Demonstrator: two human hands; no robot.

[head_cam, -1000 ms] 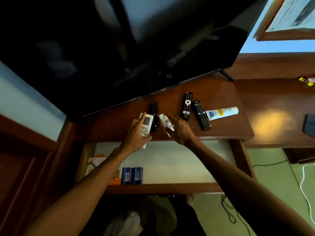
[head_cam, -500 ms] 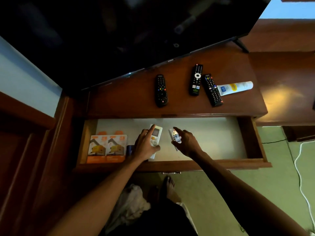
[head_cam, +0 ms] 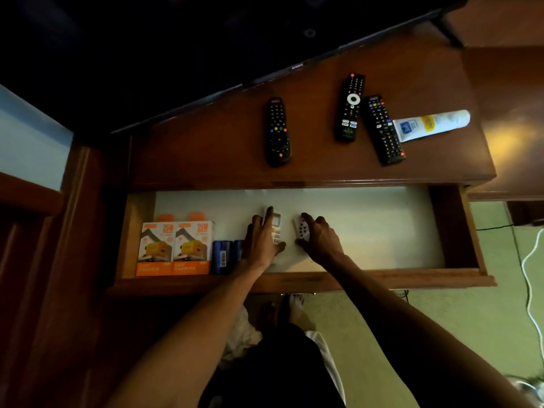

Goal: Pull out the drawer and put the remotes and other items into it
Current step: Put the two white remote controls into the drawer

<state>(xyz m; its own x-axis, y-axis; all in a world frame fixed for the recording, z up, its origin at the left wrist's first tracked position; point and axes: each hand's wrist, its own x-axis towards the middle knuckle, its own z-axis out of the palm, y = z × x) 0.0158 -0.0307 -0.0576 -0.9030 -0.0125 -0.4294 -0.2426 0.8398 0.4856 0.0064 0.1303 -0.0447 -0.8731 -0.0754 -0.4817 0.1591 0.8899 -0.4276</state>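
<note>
The drawer point(head_cam: 453, 231) is pulled out, with a pale lined floor. My left hand point(head_cam: 260, 242) grips a white air-conditioner remote point(head_cam: 277, 228) low over the drawer floor. My right hand point(head_cam: 319, 240) grips a small white remote point(head_cam: 300, 229) just to its right. On the wooden top lie three black remotes: one at the left point(head_cam: 277, 132), one with a white ring point(head_cam: 350, 107), one slanted beside it point(head_cam: 382, 129). A white and yellow tube point(head_cam: 431, 125) lies at their right.
Two orange charger boxes point(head_cam: 175, 245) and blue batteries point(head_cam: 223, 256) fill the drawer's left end. A dark TV screen point(head_cam: 176, 39) overhangs the top's back. White and black cables point(head_cam: 527, 260) run over the green floor at right. My feet point(head_cam: 282, 313) stand under the drawer.
Both hands carried the two white remotes from the tabletop down into the drawer and lowered them to its floor. The view tilted downward.
</note>
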